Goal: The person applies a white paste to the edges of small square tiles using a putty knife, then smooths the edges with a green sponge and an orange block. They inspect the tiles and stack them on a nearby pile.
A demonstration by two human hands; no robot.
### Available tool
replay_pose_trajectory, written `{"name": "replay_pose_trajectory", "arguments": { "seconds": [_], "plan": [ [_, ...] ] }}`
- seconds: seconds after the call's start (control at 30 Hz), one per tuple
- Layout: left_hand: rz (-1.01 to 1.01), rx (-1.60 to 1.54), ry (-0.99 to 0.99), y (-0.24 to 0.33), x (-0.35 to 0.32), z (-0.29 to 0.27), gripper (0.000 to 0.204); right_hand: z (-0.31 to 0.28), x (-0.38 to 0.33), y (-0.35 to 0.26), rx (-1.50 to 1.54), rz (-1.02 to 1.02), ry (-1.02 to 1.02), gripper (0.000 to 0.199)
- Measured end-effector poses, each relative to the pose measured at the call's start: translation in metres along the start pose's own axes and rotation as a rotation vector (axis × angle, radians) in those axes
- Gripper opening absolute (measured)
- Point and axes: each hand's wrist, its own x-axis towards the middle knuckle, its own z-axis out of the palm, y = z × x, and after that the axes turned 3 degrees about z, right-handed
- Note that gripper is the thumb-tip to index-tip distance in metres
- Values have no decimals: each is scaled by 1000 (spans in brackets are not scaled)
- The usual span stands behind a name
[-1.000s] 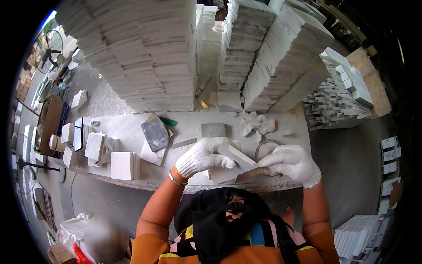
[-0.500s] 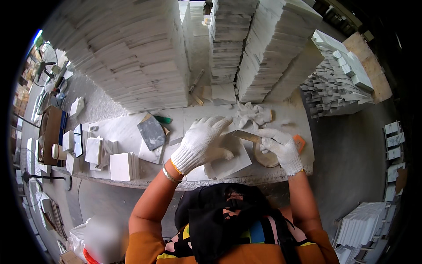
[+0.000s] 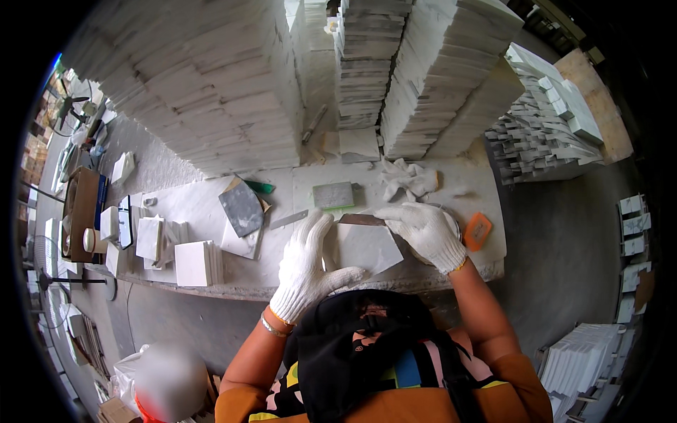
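Note:
A white square stone tile lies on the dusty workbench right in front of me. My left hand, in a white knit glove, grips the tile's left edge, with the fingers stretched along it and the thumb under its near corner. My right hand, also gloved, holds a flat metal scraper. The scraper's blade rests along the tile's far edge.
On the bench are a grey abrasive block, a dark grey tile, a crumpled white cloth, an orange pad and a small stack of white tiles. Tall tile stacks rise behind the bench.
My left hand came down from above the bench and took the tile's left edge. The right hand moved left and brought the scraper to the tile's far edge.

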Motion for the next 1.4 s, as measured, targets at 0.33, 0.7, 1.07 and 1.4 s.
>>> {"name": "replay_pose_trajectory", "arguments": {
  "seconds": [0.33, 0.7, 1.07, 1.4],
  "plan": [
    [29, -86, 2, -4, 2, 2, 102, -5, -2, 1, -148, -76, -23, 22],
    [-65, -101, -22, 2, -2, -1, 101, -8, -12, -6, -210, -84, -68, 27],
    [-127, -197, 6, 6, -6, 5, 99, 5, -22, -7, -103, -33, -4, 29],
    [139, 27, 0, 8, -2, -2, 123, 1, -19, -9, -211, 25, 42, 29]
  ]
}}
